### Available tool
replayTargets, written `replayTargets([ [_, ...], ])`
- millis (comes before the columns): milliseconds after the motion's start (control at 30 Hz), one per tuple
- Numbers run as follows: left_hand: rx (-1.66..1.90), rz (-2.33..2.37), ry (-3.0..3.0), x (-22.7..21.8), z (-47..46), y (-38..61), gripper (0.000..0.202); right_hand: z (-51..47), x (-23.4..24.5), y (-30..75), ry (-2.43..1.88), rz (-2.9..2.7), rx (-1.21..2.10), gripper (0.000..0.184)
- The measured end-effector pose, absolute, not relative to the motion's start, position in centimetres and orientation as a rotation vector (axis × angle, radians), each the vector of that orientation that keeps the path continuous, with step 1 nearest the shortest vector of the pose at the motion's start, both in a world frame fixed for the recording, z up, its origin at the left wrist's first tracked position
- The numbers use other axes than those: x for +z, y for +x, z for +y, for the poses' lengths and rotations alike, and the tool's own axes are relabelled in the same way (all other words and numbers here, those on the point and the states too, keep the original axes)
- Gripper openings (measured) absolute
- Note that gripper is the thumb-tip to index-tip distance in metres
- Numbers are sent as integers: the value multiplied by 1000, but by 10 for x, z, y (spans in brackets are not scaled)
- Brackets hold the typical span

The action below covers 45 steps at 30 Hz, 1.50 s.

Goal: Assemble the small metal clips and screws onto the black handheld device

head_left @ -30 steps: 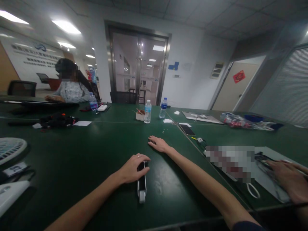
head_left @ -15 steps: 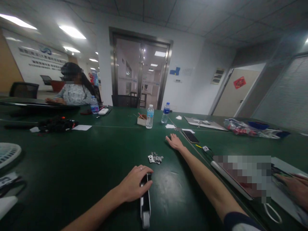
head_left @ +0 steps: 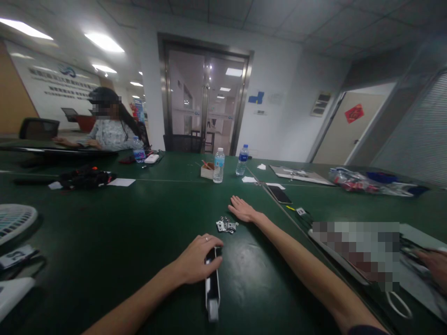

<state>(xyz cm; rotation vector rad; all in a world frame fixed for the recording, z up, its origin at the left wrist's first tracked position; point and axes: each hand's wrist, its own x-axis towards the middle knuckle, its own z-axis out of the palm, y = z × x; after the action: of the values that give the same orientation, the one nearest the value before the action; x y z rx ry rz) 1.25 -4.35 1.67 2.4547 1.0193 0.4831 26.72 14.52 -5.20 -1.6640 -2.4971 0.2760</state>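
My left hand grips the far part of a long, narrow black-and-silver object lying lengthwise on the green table. The fingers curve over its top and the thumb reaches across it; its near end has a rounded, pale, wheel-like piece. The part under my palm is hidden. Just beyond sits a small cluster of metal plates and rings. To the right of and behind that cluster, my right hand rests with fingers stretched out, holding nothing.
Across the table stand a water bottle, another bottle and a small box. A phone lies right. A person sits far left; another person's hand is at the right edge.
My right hand has moved left and slightly nearer, toward the metal parts, with its fingers stretched out. My left hand stays on the narrow object. The view has shifted slightly.
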Motion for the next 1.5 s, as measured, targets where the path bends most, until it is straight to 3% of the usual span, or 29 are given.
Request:
replayTargets([
  [300, 574, 1072, 2576, 16, -48, 10, 34, 39, -23, 246, -1409, -2476, 598, 68],
  [567, 642, 1223, 2532, 12, -33, -5, 35, 31, -14, 273, -1350, -2479, 135, 37],
  [867, 447, 1182, 2549, 13, -32, -8, 29, 36, -12, 263, -1482, -2448, 40, 19],
  [1200, 376, 1046, 2518, 12, -30, -6, 33, 22, -8, 248, -1626, -2419, -90, 26],
  [1500, 325, 1130, 2586, 8, -29, -4, 40, 15, -14, 240, -1383, -2411, 63, 23],
])
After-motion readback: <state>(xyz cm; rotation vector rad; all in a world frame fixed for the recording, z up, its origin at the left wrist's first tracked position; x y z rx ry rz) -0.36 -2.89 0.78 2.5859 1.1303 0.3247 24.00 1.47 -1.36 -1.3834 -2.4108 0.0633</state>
